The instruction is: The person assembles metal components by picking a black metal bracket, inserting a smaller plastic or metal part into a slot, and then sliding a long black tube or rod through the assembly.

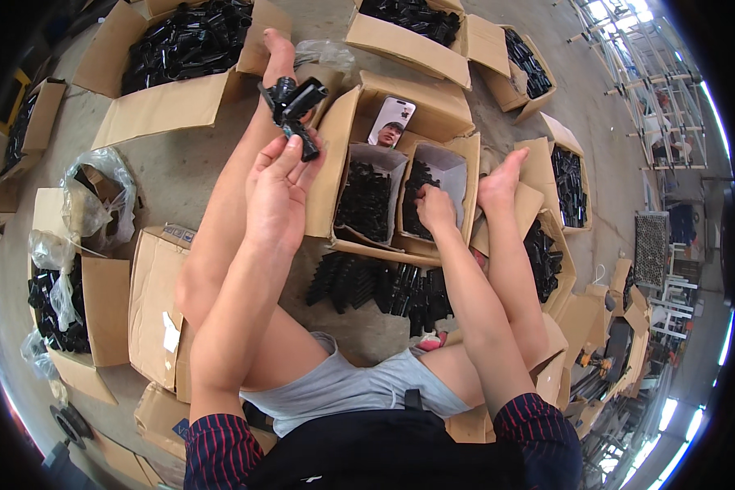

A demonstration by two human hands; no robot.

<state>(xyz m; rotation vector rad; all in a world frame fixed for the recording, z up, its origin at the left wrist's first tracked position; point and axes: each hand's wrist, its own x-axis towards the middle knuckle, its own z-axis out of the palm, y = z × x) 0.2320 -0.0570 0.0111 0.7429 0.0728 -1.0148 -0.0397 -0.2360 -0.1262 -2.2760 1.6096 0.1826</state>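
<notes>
My left hand [282, 184] is raised in front of the left shin, its fingers closed round one arm of a glossy black pipe joint [292, 102] with several tube-like arms. Lower and to the right, my right hand [437, 209] reaches into the right grey tray [457, 163], which holds small dark pieces [420, 175]; its fingers are curled, and their tips are hidden. Beside it, the left grey tray [392, 159] contains more small dark parts [362, 200]. Both trays sit in an open cardboard box [345, 135] between my legs.
A phone [393, 122] showing a person leans inside the box. Black fittings [412, 290] lie in rows on the floor before me. Cartons of black parts surround me, among them a large far-left one [159, 110]. Clear plastic bags [98, 200] hang over a left carton. Metal racks [661, 106] stand right.
</notes>
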